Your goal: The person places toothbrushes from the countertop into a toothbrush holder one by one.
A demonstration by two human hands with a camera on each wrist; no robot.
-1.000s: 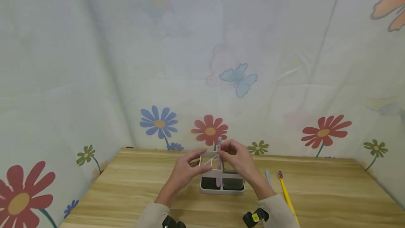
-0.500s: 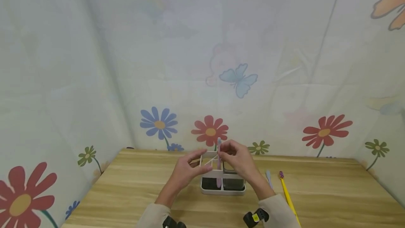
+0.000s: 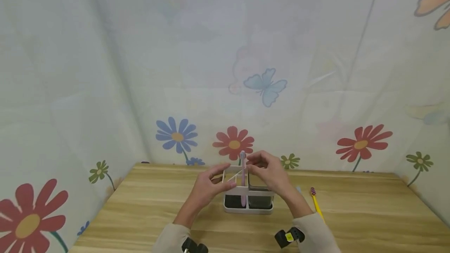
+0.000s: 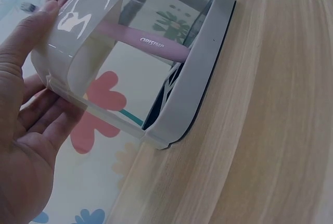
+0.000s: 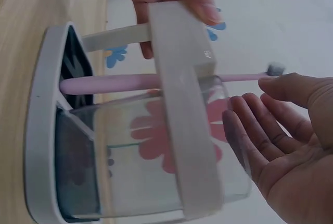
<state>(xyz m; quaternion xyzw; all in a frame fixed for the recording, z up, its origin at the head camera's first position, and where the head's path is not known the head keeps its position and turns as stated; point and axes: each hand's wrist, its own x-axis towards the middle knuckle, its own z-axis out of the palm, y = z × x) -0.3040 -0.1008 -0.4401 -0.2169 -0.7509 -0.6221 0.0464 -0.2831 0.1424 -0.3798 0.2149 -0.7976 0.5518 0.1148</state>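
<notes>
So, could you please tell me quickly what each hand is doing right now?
Left hand: holds the holder at its rim.
Right hand: open beside the pink toothbrush, gripping nothing.

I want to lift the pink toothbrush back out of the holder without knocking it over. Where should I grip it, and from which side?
Pinch the pink toothbrush by its bare neck just below the bristles, coming from straight above. It stands nearly upright in a narrow slot of the holder, and only that top part sticks out above the rim. The left hand already grips the holder's left side, which should steady it.
</notes>
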